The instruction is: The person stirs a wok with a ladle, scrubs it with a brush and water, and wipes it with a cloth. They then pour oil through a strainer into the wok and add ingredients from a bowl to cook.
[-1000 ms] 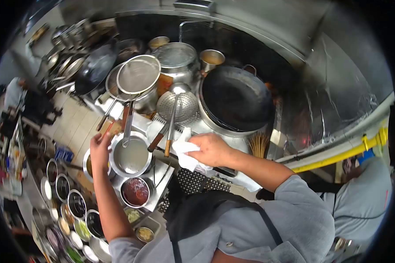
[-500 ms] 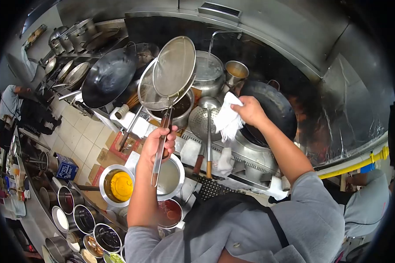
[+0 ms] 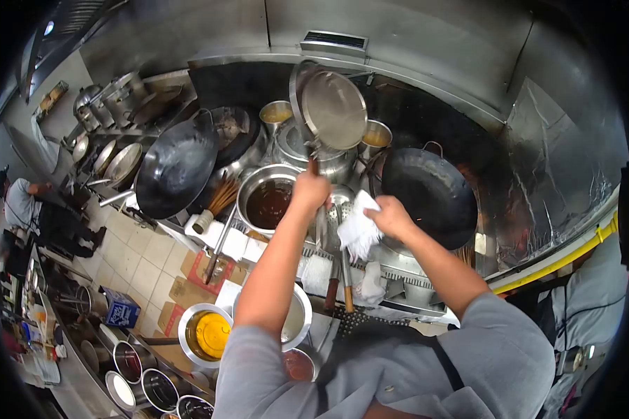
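My left hand (image 3: 311, 190) is closed around the handles of mesh strainers (image 3: 334, 112), raised over the back of the stove. Two round strainer heads show, one partly behind the other, in front of a large metal pot (image 3: 334, 165). My right hand (image 3: 393, 218) grips a white cloth (image 3: 360, 229) that hangs from its fingers, left of a big black wok (image 3: 430, 199). Below the cloth, a wooden-handled ladle (image 3: 347, 279) lies across the stove's front; its perforated bowl is partly covered. Left of my left forearm stands a pot of dark brown liquid (image 3: 267, 204).
Another black wok (image 3: 177, 164) leans at the left, near a bamboo brush (image 3: 220, 199). A bowl of yellow liquid (image 3: 210, 334) stands low, beside a pale bowl (image 3: 298, 318). Several sauce containers (image 3: 161, 389) line the lower left. A person (image 3: 45, 206) stands far left.
My left hand has swung the strainers up and to the right, away from above the brown-liquid pot. My right hand, still holding the cloth, has moved slightly lower.
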A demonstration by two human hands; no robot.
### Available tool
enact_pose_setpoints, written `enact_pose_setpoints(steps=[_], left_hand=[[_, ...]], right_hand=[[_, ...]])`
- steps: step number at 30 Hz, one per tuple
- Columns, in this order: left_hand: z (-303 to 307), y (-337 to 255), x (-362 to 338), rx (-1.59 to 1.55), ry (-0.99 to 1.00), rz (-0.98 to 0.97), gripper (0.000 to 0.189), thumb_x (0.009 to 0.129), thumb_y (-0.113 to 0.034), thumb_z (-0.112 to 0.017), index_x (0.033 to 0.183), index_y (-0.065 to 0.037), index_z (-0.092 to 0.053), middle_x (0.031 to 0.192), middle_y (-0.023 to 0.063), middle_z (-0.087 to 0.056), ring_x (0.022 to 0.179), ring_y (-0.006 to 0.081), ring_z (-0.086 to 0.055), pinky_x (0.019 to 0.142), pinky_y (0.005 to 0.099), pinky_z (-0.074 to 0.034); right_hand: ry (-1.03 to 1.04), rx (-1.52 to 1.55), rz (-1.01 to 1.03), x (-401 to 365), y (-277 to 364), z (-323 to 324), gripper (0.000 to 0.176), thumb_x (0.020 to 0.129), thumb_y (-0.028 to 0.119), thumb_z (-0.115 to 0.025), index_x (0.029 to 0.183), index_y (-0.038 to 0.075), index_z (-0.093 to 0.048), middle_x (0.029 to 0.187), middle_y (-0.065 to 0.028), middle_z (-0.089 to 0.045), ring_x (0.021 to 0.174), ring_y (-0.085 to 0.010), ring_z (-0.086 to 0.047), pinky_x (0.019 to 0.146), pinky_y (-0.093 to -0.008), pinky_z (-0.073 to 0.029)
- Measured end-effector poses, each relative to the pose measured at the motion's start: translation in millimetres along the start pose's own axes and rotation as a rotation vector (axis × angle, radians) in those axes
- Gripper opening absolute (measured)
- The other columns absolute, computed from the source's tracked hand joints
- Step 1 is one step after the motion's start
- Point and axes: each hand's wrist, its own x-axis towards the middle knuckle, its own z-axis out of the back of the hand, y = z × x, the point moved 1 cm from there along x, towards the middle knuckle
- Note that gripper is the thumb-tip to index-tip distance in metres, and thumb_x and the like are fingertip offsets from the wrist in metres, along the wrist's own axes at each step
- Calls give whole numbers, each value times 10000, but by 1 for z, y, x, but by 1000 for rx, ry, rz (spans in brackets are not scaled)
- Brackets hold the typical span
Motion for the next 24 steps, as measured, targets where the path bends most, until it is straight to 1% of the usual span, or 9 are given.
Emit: enact_pose_setpoints(steps=[3,4,8,10,11,14,17,21,24], left_hand=[[-46,-41,82,107,-95,20,83,721,31,-496,749,99,-535,550,161,-539,388,284,-534,352,412,-386],[-59,-41,119,-36,-220,11,73,746,17,-500,744,83,-530,601,174,-559,420,280,-548,357,413,-388],[-71,-76,175,-72,-284,-68,84,780,-15,-503,715,36,-518,607,139,-546,422,246,-521,363,384,-403],[-54,-86,153,-198,-146,-55,124,806,-57,-528,695,-1,-517,587,103,-526,423,220,-505,378,353,-413],[-38,-80,134,-281,-29,-46,151,821,-83,-549,688,-19,-518,580,82,-517,427,206,-499,388,337,-416],[6,-48,39,-425,130,-11,172,858,-139,-577,720,-42,-542,570,32,-489,433,156,-461,407,278,-380],[52,10,-38,-887,346,173,109,867,-135,-571,893,-29,-564,631,-3,-499,464,87,-428,424,230,-349],[76,31,-100,-751,147,302,145,856,-119,-576,949,-12,-546,668,-5,-513,491,76,-431,437,228,-371],[58,23,-76,-302,-75,163,121,835,-72,-565,924,-4,-521,609,39,-503,449,133,-466,403,284,-404]], right_hand=[[2,108,-72,-34,-26,8,406,759,346,-655,788,-58,-617,851,-284,-600,864,-433,-579,780,-451,-455],[-24,53,-93,-45,-30,22,410,757,350,-660,774,-56,-610,842,-284,-598,848,-437,-577,766,-454,-455],[-82,80,-213,-87,-68,62,416,750,352,-680,747,-56,-597,818,-277,-595,806,-413,-590,740,-446,-458],[-140,164,-294,-109,-75,83,388,740,319,-702,745,-53,-593,739,-247,-590,690,-352,-583,672,-422,-453],[-123,194,-328,-114,-87,88,317,755,252,-708,742,-45,-598,639,-172,-576,587,-232,-536,590,-376,-430],[-115,428,-405,-121,-99,101,230,790,174,-689,729,-31,-604,602,-81,-559,578,-113,-495,547,-321,-406],[-109,429,-297,-106,-107,102,237,779,176,-692,743,-42,-606,635,-105,-579,587,-133,-512,572,-315,-414],[-58,358,-211,-62,-90,88,267,777,180,-701,682,-24,-559,592,-80,-536,548,-121,-467,516,-325,-385],[-22,365,-29,-49,-41,79,264,792,186,-698,688,-13,-559,608,-57,-549,557,-109,-479,516,-310,-396]])
